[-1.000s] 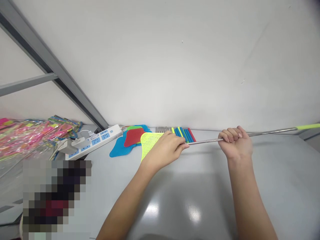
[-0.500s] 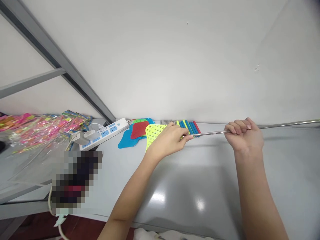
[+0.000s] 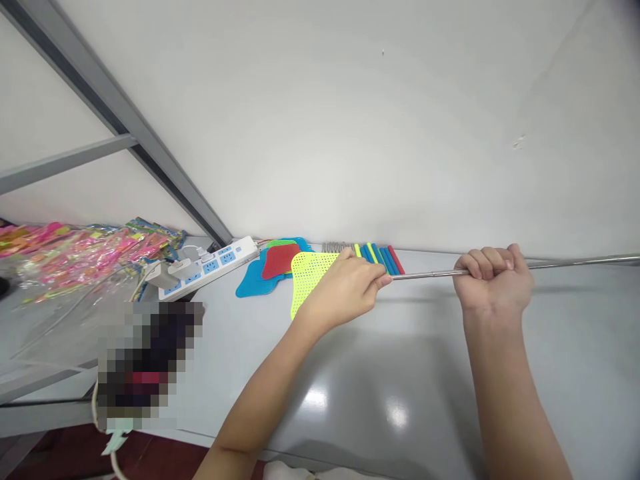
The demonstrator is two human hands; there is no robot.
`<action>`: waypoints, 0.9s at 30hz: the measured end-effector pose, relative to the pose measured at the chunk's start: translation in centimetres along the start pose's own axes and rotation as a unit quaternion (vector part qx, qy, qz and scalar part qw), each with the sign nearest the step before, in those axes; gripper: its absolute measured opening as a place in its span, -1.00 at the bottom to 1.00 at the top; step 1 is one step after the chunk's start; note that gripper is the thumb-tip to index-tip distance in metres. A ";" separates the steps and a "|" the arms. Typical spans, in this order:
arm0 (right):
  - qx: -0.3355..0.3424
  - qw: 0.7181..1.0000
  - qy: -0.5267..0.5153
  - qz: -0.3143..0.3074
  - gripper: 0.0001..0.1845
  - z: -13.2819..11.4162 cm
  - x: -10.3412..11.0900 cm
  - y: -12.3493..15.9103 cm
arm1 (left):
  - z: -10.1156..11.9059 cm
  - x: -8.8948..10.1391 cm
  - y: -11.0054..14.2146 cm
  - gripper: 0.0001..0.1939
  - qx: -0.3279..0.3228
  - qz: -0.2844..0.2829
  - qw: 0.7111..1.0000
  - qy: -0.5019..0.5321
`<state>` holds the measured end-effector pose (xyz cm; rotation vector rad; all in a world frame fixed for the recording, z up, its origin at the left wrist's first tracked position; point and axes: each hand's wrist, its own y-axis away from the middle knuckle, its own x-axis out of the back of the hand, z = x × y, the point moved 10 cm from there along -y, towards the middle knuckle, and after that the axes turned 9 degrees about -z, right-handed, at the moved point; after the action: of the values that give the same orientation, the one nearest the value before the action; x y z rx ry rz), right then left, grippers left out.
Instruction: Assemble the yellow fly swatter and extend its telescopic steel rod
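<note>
A yellow perforated fly swatter head point(image 3: 313, 275) is joined to a thin telescopic metal rod point(image 3: 420, 275), which runs right past the edge of view. My left hand point(image 3: 350, 290) is closed where head and rod meet, hiding the joint. Farther along, my right hand point(image 3: 493, 277) wraps round the rod in a fist, palm side toward me. Behind the yellow head lie a red swatter head point(image 3: 281, 260), a blue one point(image 3: 256, 280) and a green one partly covered. Short blue, yellow and red tubes point(image 3: 383, 259) lie in a row by the wall, near my left fingers.
A white power strip point(image 3: 215, 267) with plugged-in adapters lies at left. Beyond it are pink items in clear plastic bags point(image 3: 110, 247). Thin metal pieces point(image 3: 334, 247) lie against the wall. A grey metal frame point(image 3: 150, 163) rises at left. A blurred dark object point(image 3: 155, 353) sits on the grey table point(image 3: 380, 373).
Both hands have shifted slightly down and to the right with the rod. The rod's right end sits lower, so it looks more level. Both grips stay closed.
</note>
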<state>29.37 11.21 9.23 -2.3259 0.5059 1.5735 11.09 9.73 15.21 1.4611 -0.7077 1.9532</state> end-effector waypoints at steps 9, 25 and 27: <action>0.010 1.000 -0.014 -0.022 -0.63 1.4 -1.0 0.9 | -0.6 -0.2 0.1 -0.65 0.015 -0.001 1.000 0.024; -0.002 1.000 -0.007 0.000 -0.64 3.4 -1.3 2.1 | -0.5 -0.3 -0.1 -0.65 0.021 0.010 0.999 0.022; -0.005 1.000 -0.011 0.001 -0.65 3.6 -1.4 2.2 | -0.4 -0.3 -0.2 -0.65 0.024 0.006 0.999 0.023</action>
<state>24.97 10.91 9.14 -2.3124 0.4964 1.6041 10.99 10.12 14.80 1.4375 -0.6556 2.0193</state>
